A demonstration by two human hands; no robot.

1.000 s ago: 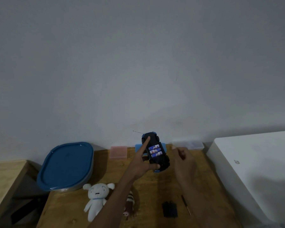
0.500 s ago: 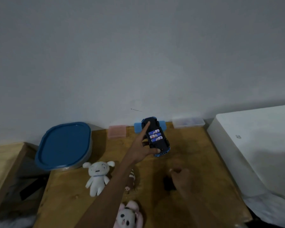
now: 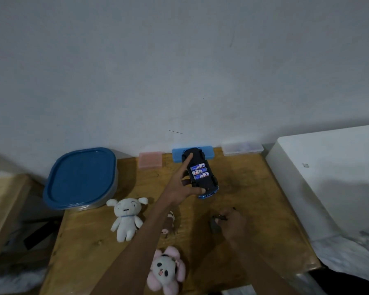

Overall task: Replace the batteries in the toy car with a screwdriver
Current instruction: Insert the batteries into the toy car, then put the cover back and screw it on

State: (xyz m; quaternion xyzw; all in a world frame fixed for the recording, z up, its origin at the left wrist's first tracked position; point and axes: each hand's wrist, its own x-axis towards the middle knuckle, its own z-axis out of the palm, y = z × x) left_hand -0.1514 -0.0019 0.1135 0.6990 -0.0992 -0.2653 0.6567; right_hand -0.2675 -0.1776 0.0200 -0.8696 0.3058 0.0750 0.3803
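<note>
The left hand [image 3: 180, 186] holds the toy car [image 3: 200, 175] upside down above the wooden table [image 3: 254, 188], index finger extended along one side and thumb curled under the near end. Three batteries [image 3: 199, 172] lie side by side in the open compartment on the car's underside. The right hand [image 3: 230, 222] rests low over the table with fingers curled around a dark object, apparently the battery cover [image 3: 216, 225]; its shape is unclear. At the wall stand a pink case [image 3: 150, 160], a blue case [image 3: 177, 156] and a clear case [image 3: 242, 148]. A blue-lidded container [image 3: 81, 177], a white plush toy [image 3: 126, 218] and a pink panda plush [image 3: 166, 271] lie to the left and nearer the viewer.
</note>
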